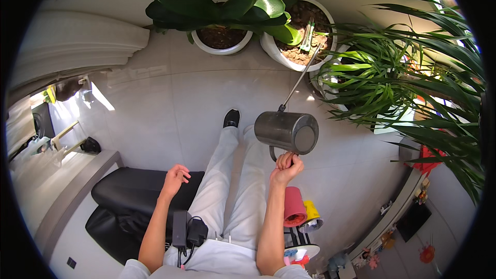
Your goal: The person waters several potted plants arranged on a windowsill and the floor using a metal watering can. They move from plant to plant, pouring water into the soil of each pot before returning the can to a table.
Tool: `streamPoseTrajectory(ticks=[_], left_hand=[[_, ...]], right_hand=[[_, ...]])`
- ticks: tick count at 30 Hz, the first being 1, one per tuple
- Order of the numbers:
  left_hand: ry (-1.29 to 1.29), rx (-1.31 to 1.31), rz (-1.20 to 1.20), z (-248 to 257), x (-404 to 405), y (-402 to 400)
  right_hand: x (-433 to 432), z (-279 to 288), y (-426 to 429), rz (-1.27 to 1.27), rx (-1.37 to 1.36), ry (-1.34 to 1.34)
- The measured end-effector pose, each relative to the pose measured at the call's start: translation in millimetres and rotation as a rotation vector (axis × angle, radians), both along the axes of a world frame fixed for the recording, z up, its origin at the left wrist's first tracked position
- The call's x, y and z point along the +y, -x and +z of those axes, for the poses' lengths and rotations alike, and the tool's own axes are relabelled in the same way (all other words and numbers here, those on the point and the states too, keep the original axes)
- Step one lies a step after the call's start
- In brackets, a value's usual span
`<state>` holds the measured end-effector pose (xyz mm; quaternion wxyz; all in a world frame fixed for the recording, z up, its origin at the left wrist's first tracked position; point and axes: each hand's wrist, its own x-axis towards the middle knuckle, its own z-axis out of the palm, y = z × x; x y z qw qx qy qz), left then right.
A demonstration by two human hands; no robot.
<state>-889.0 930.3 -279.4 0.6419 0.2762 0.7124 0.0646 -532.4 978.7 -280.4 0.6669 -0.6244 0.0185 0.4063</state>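
My right hand (286, 167) grips the handle of a dark metal watering can (286, 131), which is tipped away from me. Its long thin spout (301, 79) reaches over the near rim of a white plant pot (279, 55) that holds brown soil or bark chips. A small green and clear item (307, 37) lies on that soil. Whether water is flowing, I cannot tell. Beside my thigh my left hand (177, 180) hangs in the air with fingers loosely curled, holding nothing. A broad-leaved plant (190, 6) stands in a second white pot (223, 51) to the left.
Long-leaved plants (372, 73) crowd the right, in pots by the wall. A black padded seat (147, 190) is beside my left leg. Near my right forearm are a red cylinder (294, 203), a yellow container (311, 210) and a small round white table (310, 248). A curtain (85, 42) hangs upper left.
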Motion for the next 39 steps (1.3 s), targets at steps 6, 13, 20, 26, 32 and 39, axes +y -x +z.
streamPoseTrajectory(ticks=[6,13,20,26,32,39], left_hand=[[0.041,0.024,-0.002,11.7,3.1,13.6],[0.035,0.009,0.057,9.2,-21.6,41.6],[0.01,-0.011,0.134,3.0,-35.9,54.2],[-0.022,-0.012,0.162,8.9,-35.5,41.2],[0.01,-0.028,0.202,2.3,-40.4,41.1],[-0.05,-0.006,0.19,1.1,-44.7,47.6]], right_hand=[[35.2,-6.1,-5.6,0.011,-0.084,0.01],[37.5,-16.8,-16.1,0.117,-0.106,0.049],[31.0,-37.4,11.6,0.067,0.045,0.108],[31.5,-49.8,39.2,0.017,0.099,0.153],[37.7,-53.4,48.9,0.015,0.129,0.14],[50.4,-44.2,43.5,0.02,0.119,0.165]])
